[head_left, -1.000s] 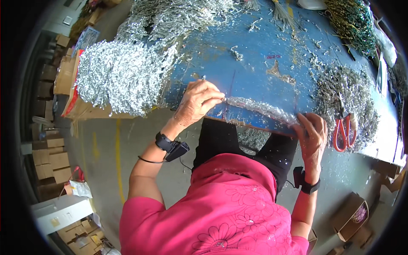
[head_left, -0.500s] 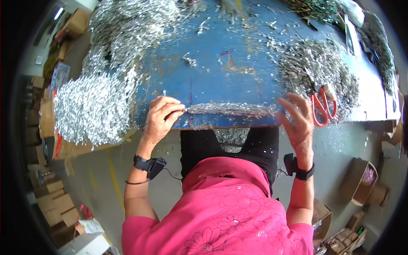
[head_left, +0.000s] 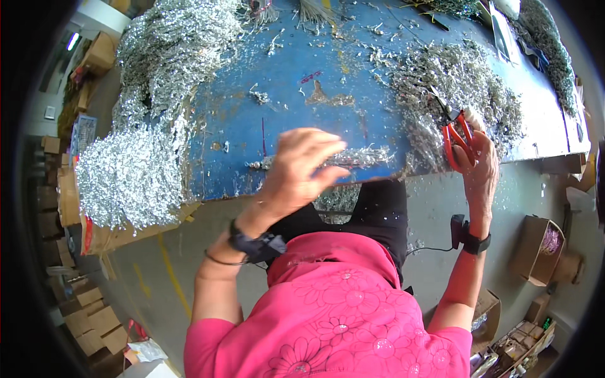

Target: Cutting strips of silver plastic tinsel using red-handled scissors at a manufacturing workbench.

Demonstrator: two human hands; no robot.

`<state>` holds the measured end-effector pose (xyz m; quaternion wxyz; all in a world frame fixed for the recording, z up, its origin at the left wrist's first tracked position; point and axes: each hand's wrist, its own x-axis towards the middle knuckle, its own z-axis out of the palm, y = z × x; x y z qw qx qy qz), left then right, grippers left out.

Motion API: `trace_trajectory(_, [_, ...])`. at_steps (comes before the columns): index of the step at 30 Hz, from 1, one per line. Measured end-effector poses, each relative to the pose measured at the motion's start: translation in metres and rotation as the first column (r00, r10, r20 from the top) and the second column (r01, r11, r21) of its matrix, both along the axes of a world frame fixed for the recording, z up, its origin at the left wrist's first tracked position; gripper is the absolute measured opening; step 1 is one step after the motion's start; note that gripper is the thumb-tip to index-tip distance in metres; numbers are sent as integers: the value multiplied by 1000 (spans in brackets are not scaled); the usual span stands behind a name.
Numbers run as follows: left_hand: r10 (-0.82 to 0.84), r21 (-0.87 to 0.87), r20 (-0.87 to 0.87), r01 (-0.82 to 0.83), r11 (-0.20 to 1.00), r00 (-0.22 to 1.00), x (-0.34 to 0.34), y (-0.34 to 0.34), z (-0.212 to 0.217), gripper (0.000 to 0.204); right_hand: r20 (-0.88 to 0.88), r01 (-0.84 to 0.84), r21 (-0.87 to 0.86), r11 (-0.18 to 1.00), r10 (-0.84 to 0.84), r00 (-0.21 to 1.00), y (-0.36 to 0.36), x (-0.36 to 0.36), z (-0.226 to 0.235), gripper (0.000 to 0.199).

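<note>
work at the near edge of a blue table (head_left: pixel 290 82), seen from above. a slender silver tinsel bundle (head_left: pixel 373 155) lies along that edge, its middle screened from view by the left hand (head_left: pixel 301 173). this hand, blurred, is poised over the bundle with thumb and fingers apart; nothing shows between them. the right hand (head_left: pixel 483 167) is at the handles of the red-handled scissors (head_left: pixel 452 116), its thumb and fingers about one loop; whether they are clamped on it cannot be told. the scissors rest on a loose silver pile (head_left: pixel 441 69), blades directed toward the far left, with a white lump (head_left: pixel 474 119) just beside the handles. at the left, a dense silver heap (head_left: pixel 129 179) overhangs the table's corner, and a taller silver mound (head_left: pixel 179 47) rises behind it; together they crowd that side. small silver scraps (head_left: pixel 258 96) are scattered over the surface between mound and pile. on the floor at the right, an open carton (head_left: pixel 535 261) contains something pink.
</note>
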<state>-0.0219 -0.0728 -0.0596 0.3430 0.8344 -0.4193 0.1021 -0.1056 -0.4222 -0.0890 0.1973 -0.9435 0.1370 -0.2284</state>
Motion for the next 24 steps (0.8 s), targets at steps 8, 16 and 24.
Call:
trace_trajectory(8, [70,98,125,-83,992,990,-6,-49,-43,30,-124,-140,-73,988,130,984,-10,12,16,40])
trace_trajectory(16, [66,54,72,-70,996,995,-1,-51,-45,21,-77,-112,197,974,129,989,-29,9,11,39])
trace_trajectory(24, [17,0,-116,-17,1000,993,14,-48,-33,18,197,-239,688,686,140,970,-15,-26,16,38])
